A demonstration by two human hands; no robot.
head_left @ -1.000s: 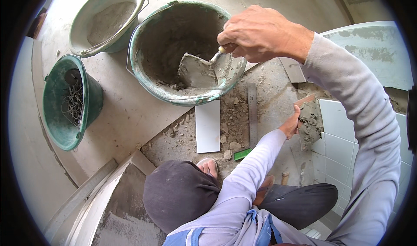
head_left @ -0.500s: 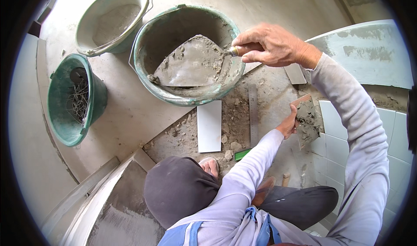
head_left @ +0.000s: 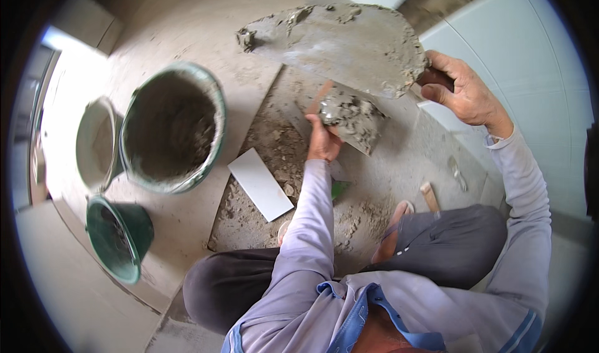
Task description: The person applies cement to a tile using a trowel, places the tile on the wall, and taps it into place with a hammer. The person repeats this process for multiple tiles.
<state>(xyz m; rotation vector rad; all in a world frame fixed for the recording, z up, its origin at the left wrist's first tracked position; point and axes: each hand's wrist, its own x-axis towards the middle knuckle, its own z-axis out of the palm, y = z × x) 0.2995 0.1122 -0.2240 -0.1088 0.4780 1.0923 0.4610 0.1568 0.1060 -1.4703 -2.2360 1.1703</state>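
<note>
In my right hand (head_left: 465, 94) is the handle of a large trowel (head_left: 331, 47), its fingers wrapped round it. The broad blade is smeared with wet grey mortar, with a lump at its tip. My left hand (head_left: 324, 144) grips a tile (head_left: 367, 140) by its near left edge, the thumb on top. A rough heap of mortar (head_left: 352, 113) covers most of the tile's upturned face, and a reddish edge shows at its far left. The trowel blade is held above and beyond the tile, and the two look apart.
A big green bucket (head_left: 219, 125) containing mortar stands left, beside a pale bucket (head_left: 87, 147) and a smaller green bucket (head_left: 142, 228). A loose white tile (head_left: 261, 186) lies amid rubble. A wooden-handled tool (head_left: 429, 196) lies near my knee. White tiled wall (head_left: 530, 103) rises at right.
The trowel has left the big bucket and moved over near the tile in my left hand. My view has turned, so the buckets now sit further left.
</note>
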